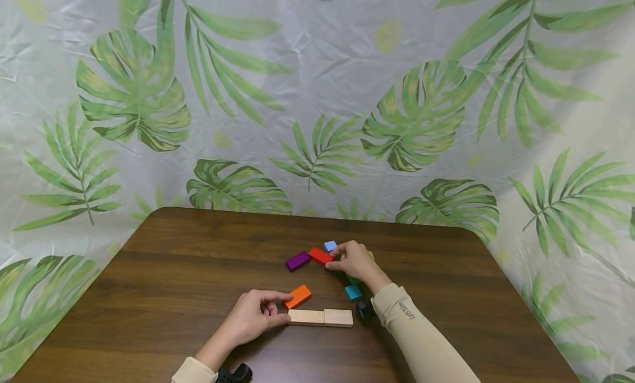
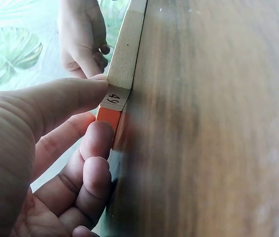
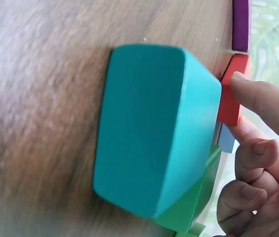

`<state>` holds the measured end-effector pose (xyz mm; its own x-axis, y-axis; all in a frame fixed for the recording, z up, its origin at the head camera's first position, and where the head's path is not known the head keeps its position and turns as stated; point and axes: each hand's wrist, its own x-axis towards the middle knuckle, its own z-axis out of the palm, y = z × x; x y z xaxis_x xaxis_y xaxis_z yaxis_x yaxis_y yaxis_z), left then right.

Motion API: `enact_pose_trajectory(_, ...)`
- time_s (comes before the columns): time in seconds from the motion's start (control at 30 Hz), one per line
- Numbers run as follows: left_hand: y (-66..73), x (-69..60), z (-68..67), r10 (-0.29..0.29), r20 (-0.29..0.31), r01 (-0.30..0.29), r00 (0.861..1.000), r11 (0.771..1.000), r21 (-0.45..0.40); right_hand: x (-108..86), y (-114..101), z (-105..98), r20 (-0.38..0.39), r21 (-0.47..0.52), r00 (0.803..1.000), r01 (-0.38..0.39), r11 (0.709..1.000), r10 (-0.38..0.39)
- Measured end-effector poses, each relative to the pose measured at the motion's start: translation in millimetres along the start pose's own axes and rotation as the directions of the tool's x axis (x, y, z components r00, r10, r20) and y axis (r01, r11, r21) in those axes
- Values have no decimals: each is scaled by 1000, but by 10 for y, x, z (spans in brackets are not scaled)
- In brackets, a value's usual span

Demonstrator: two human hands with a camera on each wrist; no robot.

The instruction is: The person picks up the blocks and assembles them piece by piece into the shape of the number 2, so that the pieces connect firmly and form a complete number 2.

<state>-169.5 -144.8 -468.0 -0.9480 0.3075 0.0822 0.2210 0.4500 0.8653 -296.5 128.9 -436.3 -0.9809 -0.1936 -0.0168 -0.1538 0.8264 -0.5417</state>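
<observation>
My left hand (image 1: 253, 316) rests at the left end of two plain wooden blocks laid end to end. Its thumb touches the end of the nearer-left plain block (image 1: 306, 317), which bears the number 49 in the left wrist view. Its index finger touches an orange block (image 1: 299, 297) lying slantwise just behind them; the other fingers are bent. Farther back, my right hand (image 1: 358, 262) pinches a red block (image 1: 319, 256) between thumb and index finger. A purple block (image 1: 297, 260) lies beside the red one, and a light blue block (image 1: 330, 246) is just behind it.
A teal block (image 3: 144, 128) stands below the right wrist, with a green block (image 3: 189, 202) partly hidden behind it. The second plain block (image 1: 339, 318) ends the front row. Everything lies on a dark wooden table (image 1: 149, 295) before a leaf-patterned cloth (image 1: 307, 96).
</observation>
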Motion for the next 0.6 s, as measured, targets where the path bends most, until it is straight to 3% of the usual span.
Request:
enact_pose_trajectory(0.13, 0, 2, -3, 4, 2, -4, 1000, 1000, 0, -11, 15, -19, -2, -36, 1000, -2, 999, 2)
enact_pose_trajectory(0.6, -13, 13, 1, 12, -6, -12, 1000, 1000, 9, -17, 84, -51, 18, -23, 1000, 4, 1000, -4)
